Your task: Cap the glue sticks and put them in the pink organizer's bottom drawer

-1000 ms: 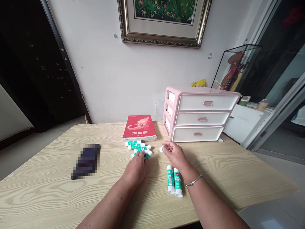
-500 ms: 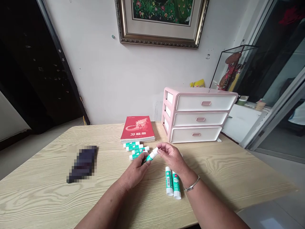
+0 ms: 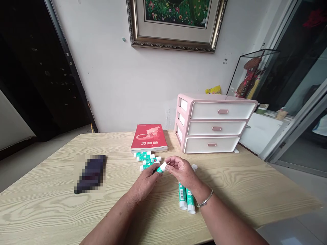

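Head view: left hand (image 3: 145,182) and right hand (image 3: 183,171) clamped together on one glue stick (image 3: 161,167); four other sticks (image 3: 146,160) lie just before the red book (image 3: 148,137), two sticks (image 3: 186,200) farther forward.

A pale wood-grain tabletop (image 3: 237,194) carries a red softcover book (image 3: 148,137) near its far edge, with a pink-and-white plastic three-drawer organizer (image 3: 216,128) just beside it. Four green-and-white glue sticks (image 3: 146,160) lie close together, touching the book's front edge. Two more green-and-white glue sticks (image 3: 186,200) lie side by side nearer the front, near a small white cap (image 3: 194,167). Left of these lies a dark, blurred object (image 3: 90,173).
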The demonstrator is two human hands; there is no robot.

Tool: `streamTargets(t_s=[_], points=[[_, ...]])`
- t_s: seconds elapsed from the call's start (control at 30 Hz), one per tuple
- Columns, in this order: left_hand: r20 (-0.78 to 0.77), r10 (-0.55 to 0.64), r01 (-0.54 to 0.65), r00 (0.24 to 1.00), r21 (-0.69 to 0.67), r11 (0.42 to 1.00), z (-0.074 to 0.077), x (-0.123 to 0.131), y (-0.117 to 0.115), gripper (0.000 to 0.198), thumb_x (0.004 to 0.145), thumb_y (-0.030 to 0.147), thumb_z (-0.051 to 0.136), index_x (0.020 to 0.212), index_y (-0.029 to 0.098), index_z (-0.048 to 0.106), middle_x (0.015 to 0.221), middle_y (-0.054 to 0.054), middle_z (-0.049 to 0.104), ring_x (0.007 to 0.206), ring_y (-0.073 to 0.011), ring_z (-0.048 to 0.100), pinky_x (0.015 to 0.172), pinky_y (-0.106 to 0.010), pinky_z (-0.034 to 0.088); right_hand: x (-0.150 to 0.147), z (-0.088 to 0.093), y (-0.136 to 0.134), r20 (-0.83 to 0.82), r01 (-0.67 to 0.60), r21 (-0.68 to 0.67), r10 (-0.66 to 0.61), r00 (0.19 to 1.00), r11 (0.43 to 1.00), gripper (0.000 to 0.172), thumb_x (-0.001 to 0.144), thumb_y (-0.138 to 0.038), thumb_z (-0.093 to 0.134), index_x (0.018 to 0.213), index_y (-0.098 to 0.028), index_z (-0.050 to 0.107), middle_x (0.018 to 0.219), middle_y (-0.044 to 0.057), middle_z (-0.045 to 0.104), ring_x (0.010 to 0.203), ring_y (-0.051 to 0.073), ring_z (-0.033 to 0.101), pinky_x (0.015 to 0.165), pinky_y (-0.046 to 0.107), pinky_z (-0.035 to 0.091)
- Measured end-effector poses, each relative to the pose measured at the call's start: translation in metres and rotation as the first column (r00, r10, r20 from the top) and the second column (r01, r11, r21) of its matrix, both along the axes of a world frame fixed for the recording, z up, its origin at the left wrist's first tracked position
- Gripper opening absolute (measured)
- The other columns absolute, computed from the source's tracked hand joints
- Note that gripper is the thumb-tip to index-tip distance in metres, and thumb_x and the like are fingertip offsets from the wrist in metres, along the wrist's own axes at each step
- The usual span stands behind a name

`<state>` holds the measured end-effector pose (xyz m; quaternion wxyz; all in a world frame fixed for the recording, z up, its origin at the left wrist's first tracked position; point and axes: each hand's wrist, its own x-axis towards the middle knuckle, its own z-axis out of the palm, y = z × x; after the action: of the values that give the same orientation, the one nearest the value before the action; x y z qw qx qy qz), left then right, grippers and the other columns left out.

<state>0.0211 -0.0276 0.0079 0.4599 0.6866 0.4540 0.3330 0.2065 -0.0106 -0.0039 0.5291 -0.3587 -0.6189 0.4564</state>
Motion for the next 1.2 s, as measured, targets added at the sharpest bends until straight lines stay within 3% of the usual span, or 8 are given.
streamTargets(t_s=[0.1,0.23,0.43,0.67,0.97,1.03,1.1,1.2], points=[[-0.030,0.000,0.001,1.000,0.032,0.999,0.006,0.001,-0.001,0.041,0.092,0.054,0.047,0.081,0.017,0.061,0.071,0.003,0.052,0.069,-0.0154,0.045,0.067,-0.027,0.034,-0.003,0.000,-0.005,0.000,-0.098,0.009,0.098,0.995,0.995,0.033,0.078,-0.037,0.078,0.105,-0.019,0.070,0.090,0.003,0.071,0.082,0.016,0.067,0.077,0.031,0.054],[-0.031,0.062,-0.061,0.998,0.025,0.998,0.006,-0.001,-0.003,0.055,0.088,0.069,0.046,0.074,0.018,0.060,0.061,0.004,0.046,0.061,-0.0139,0.041,0.062,-0.027,0.032,0.000,0.002,-0.008,-0.047,-0.135,-0.014,0.134,0.990,0.991,0.037,0.082,-0.039,0.075,0.114,-0.020,0.067,0.099,0.006,0.072,0.087,0.018,0.068,0.079,0.034,0.055],[-0.019,0.219,-0.220,0.975,-0.055,0.974,0.006,-0.005,-0.004,0.059,0.081,0.076,0.049,0.061,0.020,0.047,0.057,0.004,0.044,0.055,-0.0122,0.037,0.057,-0.027,0.029,0.023,0.006,0.004,-0.137,0.214,0.014,-0.210,0.968,0.977,0.028,0.089,-0.044,0.066,0.100,-0.018,0.069,0.078,0.003,0.069,0.065,0.014,0.062,0.062,0.027,0.050],[-0.016,0.235,-0.235,0.972,-0.029,0.972,0.010,-0.007,-0.005,0.048,0.085,0.061,0.045,0.058,0.021,0.042,0.057,0.003,0.042,0.058,-0.0138,0.037,0.059,-0.029,0.028,0.038,0.012,0.009,-0.171,0.398,0.059,-0.384,0.907,0.915,0.027,0.089,-0.045,0.064,0.089,-0.018,0.068,0.066,-0.001,0.062,0.057,0.012,0.056,0.055,0.024,0.045],[-0.181,0.249,-0.254,0.951,-0.002,0.967,0.012,-0.007,-0.006,0.043,0.084,0.057,0.044,0.060,0.022,0.042,0.061,0.001,0.047,0.063,-0.0168,0.044,0.061,-0.029,0.031,0.063,0.020,0.016,-0.145,0.675,0.036,-0.665,0.733,0.737,0.033,0.087,-0.052,0.062,0.088,-0.019,0.066,0.067,-0.001,0.061,0.058,0.014,0.055,0.058,0.026,0.045],[-0.273,0.276,-0.268,0.921,0.069,0.961,0.012,-0.007,-0.005,0.048,0.087,0.063,0.040,0.063,0.022,0.049,0.064,-0.001,0.053,0.066,-0.0198,0.051,0.061,-0.029,0.033,0.070,0.021,0.015,-0.045,0.710,0.068,-0.709,0.704,0.701,0.035,0.089,-0.054,0.057,0.090,-0.020,0.066,0.067,0.000,0.062,0.059,0.015,0.056,0.060,0.027,0.045],[-0.403,0.296,-0.255,0.866,0.153,0.955,0.011,-0.008,-0.004,0.055,0.088,0.071,0.037,0.071,0.022,0.057,0.069,-0.004,0.062,0.071,-0.0248,0.059,0.061,-0.031,0.034,0.077,0.023,0.014,0.191,0.727,0.139,-0.739,0.646,0.672,0.036,0.090,-0.053,0.052,0.088,-0.020,0.067,0.067,0.001,0.064,0.063,0.017,0.058,0.062,0.028,0.043],[-0.595,0.308,-0.198,0.742,0.245,0.949,0.006,-0.007,-0.002,0.062,0.088,0.075,0.033,0.081,0.021,0.064,0.079,-0.011,0.071,0.076,-0.0315,0.066,0.061,-0.033,0.037,0.084,0.025,0.012,0.634,0.685,0.229,-0.640,0.434,0.691,0.034,0.091,-0.047,0.048,0.083,-0.021,0.069,0.072,0.005,0.069,0.070,0.020,0.060,0.063,0.028,0.038]])
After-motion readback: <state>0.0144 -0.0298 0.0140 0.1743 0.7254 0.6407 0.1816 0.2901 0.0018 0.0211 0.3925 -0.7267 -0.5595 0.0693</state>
